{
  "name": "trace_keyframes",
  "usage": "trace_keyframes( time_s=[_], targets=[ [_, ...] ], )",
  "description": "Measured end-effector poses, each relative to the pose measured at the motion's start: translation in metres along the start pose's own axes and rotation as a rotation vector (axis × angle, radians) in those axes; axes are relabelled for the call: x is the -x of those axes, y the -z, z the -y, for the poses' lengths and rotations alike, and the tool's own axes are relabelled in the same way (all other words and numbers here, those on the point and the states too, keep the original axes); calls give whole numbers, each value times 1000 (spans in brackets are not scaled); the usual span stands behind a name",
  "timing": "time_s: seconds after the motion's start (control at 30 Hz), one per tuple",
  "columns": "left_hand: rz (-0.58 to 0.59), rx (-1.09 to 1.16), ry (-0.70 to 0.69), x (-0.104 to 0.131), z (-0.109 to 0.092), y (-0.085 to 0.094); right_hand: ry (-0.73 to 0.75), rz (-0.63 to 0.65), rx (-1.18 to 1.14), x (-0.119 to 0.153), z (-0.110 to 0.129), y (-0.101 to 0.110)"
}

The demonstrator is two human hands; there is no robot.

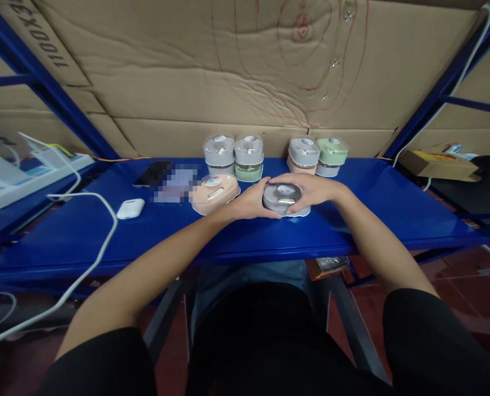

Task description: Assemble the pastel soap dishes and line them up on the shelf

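Observation:
A grey oval container (pixel 275 192) with a clear lid, a round label and a small silvery bar on top sits near the middle of the blue table. My left hand (pixel 251 201) wraps around its left side, thumb low at the front. From the right, my right hand (pixel 315 188) grips the same container, its fingers over the far edge and its thumb at the near side. A pale rim shows below, by the right thumb; I cannot tell whether it belongs to another piece. Just left of my left hand lies a peach oval container (pixel 205 199) of the same shape.
Behind stand stacked containers: grey ones (pixel 219 151), a grey one over green (pixel 248 171), a grey one over peach (pixel 303 148), and green over grey (pixel 332 151). Leftward lie a white earbud case (pixel 131 209), a dark phone (pixel 152 173) and a white cable (pixel 104 247). Cardboard (pixel 179 66) walls the back.

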State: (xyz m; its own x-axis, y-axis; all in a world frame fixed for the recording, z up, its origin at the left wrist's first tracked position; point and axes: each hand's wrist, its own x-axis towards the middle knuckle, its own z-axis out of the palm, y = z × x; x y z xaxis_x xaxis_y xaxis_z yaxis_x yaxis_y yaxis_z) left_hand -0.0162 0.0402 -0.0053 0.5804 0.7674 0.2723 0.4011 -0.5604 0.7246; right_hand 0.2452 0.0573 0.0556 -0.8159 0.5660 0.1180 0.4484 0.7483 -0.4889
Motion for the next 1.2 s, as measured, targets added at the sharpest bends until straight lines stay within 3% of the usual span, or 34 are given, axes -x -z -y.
trace_keyframes(
  time_s=[0.33, 0.47, 0.57, 0.7, 0.83, 0.93, 1.03, 1.2],
  targets=[
    [-12, -143, 23, 3, -1, 5, -15, 28, 37, 0, 3, 1],
    [-68, -239, -8, 8, -19, 28, -113, -11, 90, 3, -4, 3],
    [-178, -454, -32, 15, -32, 53, -190, -26, 121, 8, -14, 7],
    [-227, -683, 203, 26, -35, 86, -246, 3, 97, 14, -24, 13],
    [8, -769, 570, 33, -25, 109, -252, 9, 113, 17, -27, 16],
    [120, -775, 667, 32, -16, 116, -236, -16, 145, 18, -25, 19],
    [124, -770, 587, 30, -10, 114, -268, -66, 140, 20, -18, 25],
    [180, -640, 212, 24, -8, 95, -281, -214, 153, 26, 1, 39]
  ],
)
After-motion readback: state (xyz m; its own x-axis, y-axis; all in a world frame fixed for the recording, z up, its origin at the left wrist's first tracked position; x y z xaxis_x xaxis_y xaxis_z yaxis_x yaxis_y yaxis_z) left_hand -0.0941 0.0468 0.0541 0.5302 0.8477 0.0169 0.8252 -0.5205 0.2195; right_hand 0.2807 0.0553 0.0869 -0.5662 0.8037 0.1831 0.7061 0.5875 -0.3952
